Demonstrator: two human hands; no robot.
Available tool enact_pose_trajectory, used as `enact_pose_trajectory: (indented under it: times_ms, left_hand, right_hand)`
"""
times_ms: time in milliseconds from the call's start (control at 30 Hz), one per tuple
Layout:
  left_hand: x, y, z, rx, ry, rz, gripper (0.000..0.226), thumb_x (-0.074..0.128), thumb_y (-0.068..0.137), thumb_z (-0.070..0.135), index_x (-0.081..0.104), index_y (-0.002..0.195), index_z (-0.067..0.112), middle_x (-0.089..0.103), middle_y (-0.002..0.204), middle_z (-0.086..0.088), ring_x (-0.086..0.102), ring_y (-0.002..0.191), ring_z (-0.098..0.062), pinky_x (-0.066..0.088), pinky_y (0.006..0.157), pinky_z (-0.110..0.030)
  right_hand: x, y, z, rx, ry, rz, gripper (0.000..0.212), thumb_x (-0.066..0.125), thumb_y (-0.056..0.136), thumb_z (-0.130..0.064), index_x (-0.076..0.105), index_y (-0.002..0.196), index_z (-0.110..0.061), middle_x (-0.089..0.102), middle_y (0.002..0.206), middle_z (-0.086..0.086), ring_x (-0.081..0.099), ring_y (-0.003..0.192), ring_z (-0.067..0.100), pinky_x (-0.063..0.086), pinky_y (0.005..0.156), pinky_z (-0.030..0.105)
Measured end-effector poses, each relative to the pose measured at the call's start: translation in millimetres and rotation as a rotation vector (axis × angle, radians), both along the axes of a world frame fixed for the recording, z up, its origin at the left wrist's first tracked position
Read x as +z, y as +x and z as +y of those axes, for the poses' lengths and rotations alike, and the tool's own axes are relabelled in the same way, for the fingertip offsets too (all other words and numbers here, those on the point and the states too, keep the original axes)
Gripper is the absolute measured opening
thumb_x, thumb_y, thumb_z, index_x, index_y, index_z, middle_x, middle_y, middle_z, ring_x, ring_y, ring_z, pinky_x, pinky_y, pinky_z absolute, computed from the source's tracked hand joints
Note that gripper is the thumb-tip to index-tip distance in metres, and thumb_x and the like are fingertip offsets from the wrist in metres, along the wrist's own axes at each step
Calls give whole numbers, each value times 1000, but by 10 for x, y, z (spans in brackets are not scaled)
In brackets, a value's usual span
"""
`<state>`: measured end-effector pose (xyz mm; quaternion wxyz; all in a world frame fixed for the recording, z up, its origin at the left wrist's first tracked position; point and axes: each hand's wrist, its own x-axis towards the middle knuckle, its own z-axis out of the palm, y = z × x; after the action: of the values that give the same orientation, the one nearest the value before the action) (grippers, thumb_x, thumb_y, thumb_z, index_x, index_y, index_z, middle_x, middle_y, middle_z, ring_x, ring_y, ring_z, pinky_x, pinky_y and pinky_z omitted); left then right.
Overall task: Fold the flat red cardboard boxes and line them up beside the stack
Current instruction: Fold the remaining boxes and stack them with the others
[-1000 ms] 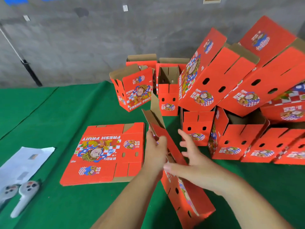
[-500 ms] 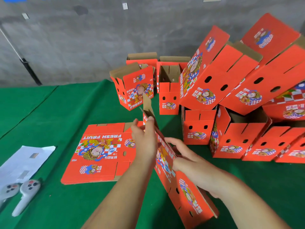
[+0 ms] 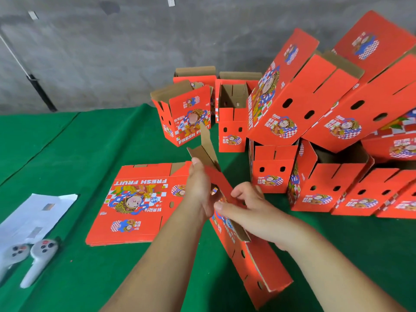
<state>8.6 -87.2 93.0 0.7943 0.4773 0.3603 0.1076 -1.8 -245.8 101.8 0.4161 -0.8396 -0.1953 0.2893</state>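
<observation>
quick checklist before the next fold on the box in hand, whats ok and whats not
1. Left hand on the held box: ok, it holds the upper part.
2. Right hand on the box: ok, fingers curl over its edge.
3. Box opened square: not ok, it is tilted and nearly flat.
4. Top flaps free: ok, they stand up loose.
5. Flat stack ready for the next one: ok, lying on the green table.
6. Gap for it among the folded boxes: cannot tell.

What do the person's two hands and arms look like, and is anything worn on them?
Both arms are bare up to the picture's lower edge: no sleeves show. The left hand and right hand wear no gloves. No rings, watch or bracelets are visible. Fingernails are short and unpainted.
</observation>
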Motion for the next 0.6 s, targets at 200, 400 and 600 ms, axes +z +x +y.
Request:
enact_pose_trajectory:
  times_ms: [200, 400, 600]
  left_hand:
    - [-144, -140, -30, 36, -66, -17, 42, 38, 111, 50, 67, 109, 20, 73, 92, -2, 64, 79, -18, 49, 71, -31]
    - [-199, -270, 71, -111, 322, -38, 18, 53, 108, 17, 66, 120, 25, 75, 107, 0, 66, 81, -14, 51, 61, -24]
    - [-52, -338, 58, -148, 346, -90, 24, 51, 107, 12, 68, 112, 27, 76, 99, 1, 68, 84, -16, 56, 75, -34]
  right_hand:
    - [11, 201, -141, 76, 5, -12, 49, 65, 94, -29, 54, 140, -18, 50, 148, 2, 53, 130, 21, 44, 95, 36]
    - [46, 851, -23, -161, -127, 141, 35, 44, 107, -10, 51, 140, -1, 45, 154, 9, 47, 134, 17, 37, 99, 24]
    - [127, 678, -480, -72, -95, 2, 33, 64, 94, -19, 65, 127, -17, 69, 131, 8, 63, 123, 36, 46, 110, 52]
